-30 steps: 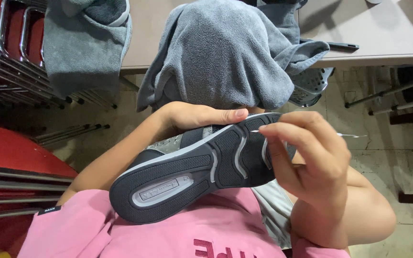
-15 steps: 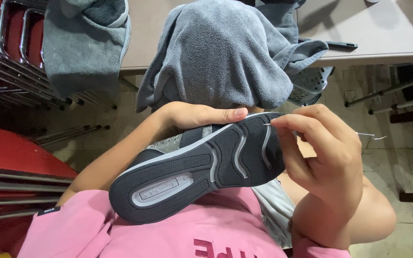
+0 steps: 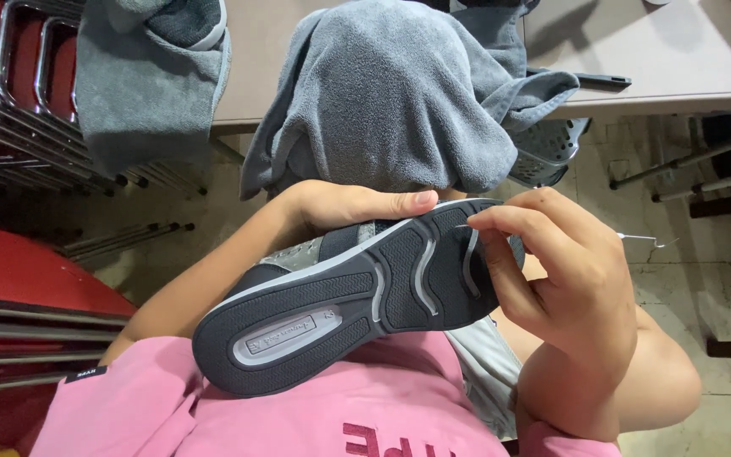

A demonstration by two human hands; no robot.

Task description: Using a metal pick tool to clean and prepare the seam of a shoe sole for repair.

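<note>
Two bare hands are busy with one dark grey sneaker (image 3: 340, 296), which lies sole-up across the middle of the frame, propped against the person's pink shirt (image 3: 298, 423). The left hand (image 3: 340, 206) comes in from the lower left and is clamped along the far edge of the shoe near the toe, thumb lying flat on the rim of the sole. The right hand (image 3: 564, 271), at centre right, has its fingers drawn together in a pinch at the toe end of the sole, closed on a thin metal hooked needle (image 3: 645, 243) whose bent tip pokes out to the right of the knuckles; whether a thread runs from it I cannot tell. Behind the hands, a grey towel (image 3: 399, 93) hangs over the edge of a pale table (image 3: 678, 51) in the upper middle, with a second grey cloth (image 3: 141, 85) draped at upper left over stacked red chairs (image 3: 10, 85). From where I stand the risk looks plain enough: the left thumb sits just beside the spot being worked, so a slip of the tool on the tough rubber could jab it. The shoe is only braced against the chest, and a hard push might twist it loose or bend the slender needle.
</note>
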